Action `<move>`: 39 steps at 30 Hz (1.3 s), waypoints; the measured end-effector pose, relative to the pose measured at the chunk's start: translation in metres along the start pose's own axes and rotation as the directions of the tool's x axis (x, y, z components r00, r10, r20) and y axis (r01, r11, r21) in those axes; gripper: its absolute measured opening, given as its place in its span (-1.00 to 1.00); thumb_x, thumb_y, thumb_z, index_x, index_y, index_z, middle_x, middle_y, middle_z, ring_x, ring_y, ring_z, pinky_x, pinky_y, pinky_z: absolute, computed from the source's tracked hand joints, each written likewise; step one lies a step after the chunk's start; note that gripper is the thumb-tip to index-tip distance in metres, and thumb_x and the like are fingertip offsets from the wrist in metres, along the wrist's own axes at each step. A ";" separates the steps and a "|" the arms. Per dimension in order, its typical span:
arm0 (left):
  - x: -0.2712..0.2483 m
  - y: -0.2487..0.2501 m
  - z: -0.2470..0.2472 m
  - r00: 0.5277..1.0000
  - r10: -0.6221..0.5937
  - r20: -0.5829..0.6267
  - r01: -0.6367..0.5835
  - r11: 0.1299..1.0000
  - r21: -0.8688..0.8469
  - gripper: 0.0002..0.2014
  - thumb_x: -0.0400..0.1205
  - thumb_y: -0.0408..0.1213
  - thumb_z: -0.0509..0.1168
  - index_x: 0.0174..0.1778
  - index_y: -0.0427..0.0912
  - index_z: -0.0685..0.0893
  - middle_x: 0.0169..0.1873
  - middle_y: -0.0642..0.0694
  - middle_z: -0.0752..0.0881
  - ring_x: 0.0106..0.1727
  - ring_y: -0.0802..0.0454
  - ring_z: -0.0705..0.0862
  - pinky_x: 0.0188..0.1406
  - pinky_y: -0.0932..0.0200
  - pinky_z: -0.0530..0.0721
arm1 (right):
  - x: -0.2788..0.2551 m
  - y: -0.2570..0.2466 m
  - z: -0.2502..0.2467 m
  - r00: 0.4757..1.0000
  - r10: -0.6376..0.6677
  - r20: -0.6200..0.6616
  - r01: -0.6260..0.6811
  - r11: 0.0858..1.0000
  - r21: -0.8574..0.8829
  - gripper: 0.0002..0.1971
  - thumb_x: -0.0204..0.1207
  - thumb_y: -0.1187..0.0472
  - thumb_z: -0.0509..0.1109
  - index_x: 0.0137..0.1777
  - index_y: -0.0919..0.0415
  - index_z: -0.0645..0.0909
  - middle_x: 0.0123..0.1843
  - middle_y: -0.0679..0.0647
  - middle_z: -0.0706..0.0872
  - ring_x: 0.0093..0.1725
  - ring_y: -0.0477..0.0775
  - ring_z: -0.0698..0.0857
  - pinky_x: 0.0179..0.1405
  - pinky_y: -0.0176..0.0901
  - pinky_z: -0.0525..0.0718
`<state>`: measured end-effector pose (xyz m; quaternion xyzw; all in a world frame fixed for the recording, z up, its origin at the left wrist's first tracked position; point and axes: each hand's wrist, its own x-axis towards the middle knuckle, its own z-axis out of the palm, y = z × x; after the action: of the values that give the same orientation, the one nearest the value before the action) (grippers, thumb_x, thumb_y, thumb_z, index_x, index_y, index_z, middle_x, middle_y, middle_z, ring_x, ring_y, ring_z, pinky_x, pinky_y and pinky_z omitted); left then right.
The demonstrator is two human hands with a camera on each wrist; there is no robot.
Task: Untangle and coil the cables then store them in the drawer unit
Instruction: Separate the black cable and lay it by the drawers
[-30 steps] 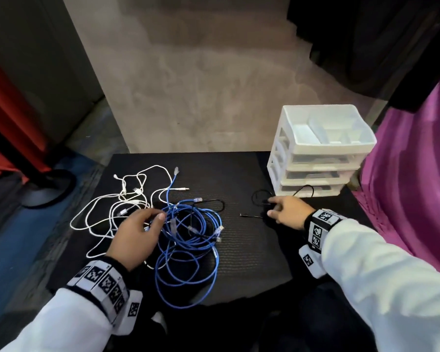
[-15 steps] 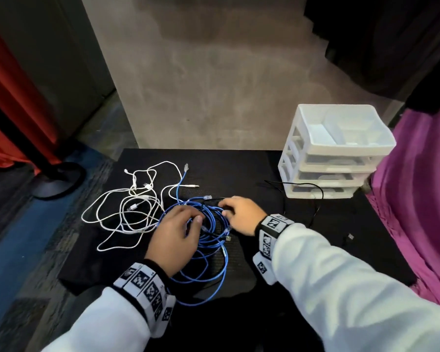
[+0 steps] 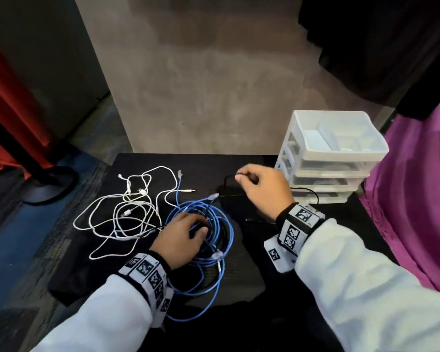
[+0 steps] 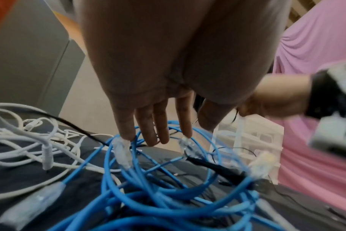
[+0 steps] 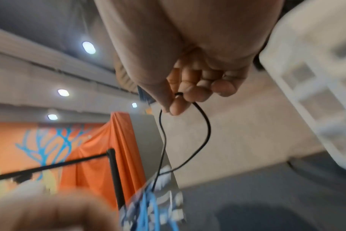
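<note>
A tangle of blue network cable (image 3: pixel 215 226) (image 4: pixel 168 187) lies on the black mat (image 3: pixel 249 270), with loose white cables (image 3: pixel 117 212) (image 4: pixel 20 140) to its left. My left hand (image 3: pixel 186 232) (image 4: pixel 158 132) presses flat on the blue tangle with straight fingers. My right hand (image 3: pixel 254 184) (image 5: pixel 180 100) is raised above the mat and pinches a loop of thin black cable (image 3: pixel 229 180) (image 5: pixel 203 132) between thumb and fingers. That black cable runs down into the blue tangle. The white drawer unit (image 3: pixel 330 153) stands at the back right, close to the right hand.
More thin black cable (image 3: pixel 308 190) curls in front of the drawer unit's bottom drawer. A purple cloth (image 3: pixel 417 199) hangs at the right. A black stand base (image 3: pixel 46 184) sits on the floor at the left. A grey wall panel (image 3: pixel 201 85) rises behind the mat.
My right hand has left the blue tangle and risen toward the back right, drawing a black cable loop up with it. My left hand stays pressed on the blue tangle.
</note>
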<state>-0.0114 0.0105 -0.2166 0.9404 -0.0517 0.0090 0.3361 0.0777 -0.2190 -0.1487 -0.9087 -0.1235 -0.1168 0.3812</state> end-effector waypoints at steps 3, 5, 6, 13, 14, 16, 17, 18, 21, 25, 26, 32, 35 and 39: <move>0.015 0.003 0.003 1.000 -0.004 0.017 0.003 0.999 0.047 -0.67 0.68 -0.06 0.41 0.36 0.03 0.68 0.30 0.01 0.62 0.35 0.03 0.65 0.47 0.19 0.50 | 0.011 -0.029 -0.041 0.992 0.003 -0.126 0.032 0.961 0.273 -0.93 0.64 0.08 0.51 -0.09 -0.06 0.78 -0.43 -0.13 0.69 -0.32 0.05 0.74 -0.16 -0.09 0.68; 0.029 0.008 -0.001 1.000 0.012 0.018 -0.013 0.999 0.053 -0.55 0.68 -0.07 0.41 0.50 -0.03 0.61 0.35 -0.08 0.62 0.37 -0.04 0.65 0.50 0.18 0.48 | 0.015 -0.043 -0.060 0.977 -0.004 -0.214 0.092 0.911 0.403 -0.87 0.67 0.18 0.49 -0.08 -0.08 0.74 -0.42 -0.06 0.71 -0.35 0.04 0.72 -0.21 -0.08 0.69; 0.037 0.011 -0.004 1.000 0.016 0.013 -0.017 0.999 0.051 -0.50 0.68 -0.08 0.40 0.56 -0.06 0.56 0.38 -0.12 0.61 0.38 -0.08 0.65 0.49 0.18 0.46 | 0.015 -0.048 -0.067 0.968 0.000 -0.251 0.119 0.881 0.458 -0.87 0.69 0.23 0.47 -0.04 -0.04 0.74 -0.39 -0.02 0.72 -0.33 0.03 0.72 -0.24 -0.04 0.71; 0.070 0.020 -0.027 0.994 0.013 -0.109 -0.018 0.999 -0.045 -0.55 0.69 -0.22 0.41 0.52 -0.08 0.61 0.43 -0.01 0.64 0.49 0.02 0.59 0.46 0.39 0.31 | 0.011 -0.046 -0.092 0.951 0.003 -0.310 0.154 0.865 0.478 -0.87 0.71 0.25 0.45 -0.03 0.01 0.72 -0.28 0.02 0.76 -0.25 0.07 0.79 -0.17 -0.04 0.78; 0.071 0.017 -0.028 0.993 0.020 -0.120 -0.028 0.998 -0.059 -0.67 0.69 -0.22 0.41 0.39 -0.03 0.71 0.33 0.05 0.69 0.43 0.04 0.64 0.44 0.39 0.35 | 0.011 -0.042 -0.096 0.932 0.006 -0.361 0.165 0.882 0.441 -0.89 0.70 0.20 0.45 -0.04 -0.02 0.72 -0.28 -0.01 0.75 -0.24 0.13 0.76 -0.14 0.02 0.73; 0.070 0.014 -0.031 0.990 -0.025 -0.141 0.011 0.995 -0.102 -0.86 0.70 -0.19 0.39 0.04 0.15 0.82 0.07 0.24 0.80 0.20 0.13 0.74 0.34 0.28 0.55 | 0.010 -0.035 -0.103 0.943 0.032 -0.333 0.111 0.909 0.403 -0.94 0.71 0.16 0.45 -0.01 0.03 0.72 -0.30 0.06 0.74 -0.31 0.03 0.68 -0.18 -0.10 0.62; 0.067 0.013 -0.032 0.986 -0.051 -0.158 0.029 0.990 -0.137 -0.85 0.70 -0.16 0.37 -0.08 0.18 0.82 -0.06 0.27 0.82 0.08 0.17 0.76 0.28 0.16 0.64 | 0.009 -0.031 -0.104 0.969 0.057 -0.242 0.042 0.922 0.385 -0.95 0.71 0.17 0.45 0.02 0.07 0.73 -0.31 0.12 0.77 -0.37 -0.06 0.64 -0.21 -0.17 0.58; 0.063 0.015 -0.034 0.981 -0.063 -0.181 0.030 0.983 -0.181 -0.81 0.71 -0.15 0.35 -0.15 0.20 0.81 -0.14 0.28 0.83 0.00 0.20 0.77 0.22 0.07 0.70 | 0.008 -0.027 -0.104 0.986 0.082 -0.147 -0.024 0.931 0.363 -0.94 0.71 0.17 0.45 0.04 0.11 0.74 -0.32 0.15 0.80 -0.42 -0.11 0.61 -0.25 -0.18 0.55; 0.046 0.032 -0.047 0.962 -0.019 -0.271 -0.076 0.939 -0.335 -0.76 0.78 -0.25 0.25 -0.06 0.15 0.77 -0.20 0.16 0.80 -0.07 0.09 0.77 0.18 -0.08 0.73 | 0.002 -0.017 -0.100 0.992 0.121 -0.024 -0.105 0.928 0.358 -0.90 0.70 0.20 0.45 0.16 0.10 0.75 -0.28 0.15 0.83 -0.39 -0.11 0.61 -0.26 -0.16 0.59; 0.008 0.075 -0.052 0.982 0.080 -0.174 -0.166 0.806 -0.568 -0.80 0.73 -0.21 0.26 0.23 0.13 0.65 -0.19 -0.07 0.81 -0.06 -0.34 0.71 0.21 -0.35 0.65 | -0.021 -0.012 -0.074 0.989 0.145 0.032 -0.143 0.869 0.474 -0.83 0.71 0.30 0.43 0.25 0.16 0.71 -0.33 0.13 0.71 -0.26 -0.07 0.69 -0.06 -0.21 0.62; -0.003 0.084 -0.049 0.986 0.146 -0.076 -0.162 0.787 -0.596 -0.75 0.70 -0.19 0.29 0.29 0.12 0.62 -0.17 -0.09 0.82 -0.03 -0.41 0.70 0.21 -0.38 0.64 | -0.028 -0.013 -0.066 0.988 0.146 0.046 -0.149 0.851 0.504 -0.84 0.71 0.31 0.43 0.24 0.17 0.70 -0.36 0.04 0.66 -0.22 0.00 0.71 -0.02 -0.12 0.65; -0.016 0.090 -0.040 0.945 0.202 0.258 -0.055 0.874 -0.483 -0.75 0.70 -0.04 0.28 0.18 -0.05 0.73 -0.12 -0.06 0.88 0.03 -0.28 0.79 0.25 -0.35 0.65 | -0.058 -0.002 -0.036 0.955 0.050 0.293 -0.213 0.802 0.558 -0.69 0.67 0.26 0.52 0.37 0.05 0.63 -0.06 0.02 0.75 -0.01 0.00 0.75 0.12 -0.04 0.74; -0.020 0.089 -0.034 0.957 0.224 0.185 -0.094 0.842 -0.531 -0.71 0.71 0.01 0.26 0.17 -0.10 0.72 -0.14 -0.09 0.87 0.02 -0.32 0.76 0.27 -0.33 0.64 | -0.081 0.017 -0.030 0.925 -0.025 0.378 -0.141 0.903 0.405 -0.61 0.57 -0.06 0.57 0.37 -0.07 0.68 0.19 -0.07 0.80 0.19 -0.11 0.75 0.39 -0.13 0.63; -0.028 0.097 -0.020 0.974 0.202 0.105 -0.071 0.710 -0.701 -0.75 0.77 -0.10 0.23 0.17 -0.13 0.75 -0.23 -0.23 0.81 -0.06 -0.09 0.77 0.26 -0.07 0.70 | -0.107 0.014 -0.029 0.802 -0.124 0.584 -0.191 0.874 0.448 -0.73 0.65 -0.03 0.54 0.25 0.07 0.77 0.18 -0.04 0.85 0.24 -0.14 0.75 0.42 -0.11 0.62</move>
<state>-0.0488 -0.0483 -0.1412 0.7370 -0.1500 -0.0682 0.6555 -0.0224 -0.2639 -0.1717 -0.7753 -0.2453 0.2162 0.5404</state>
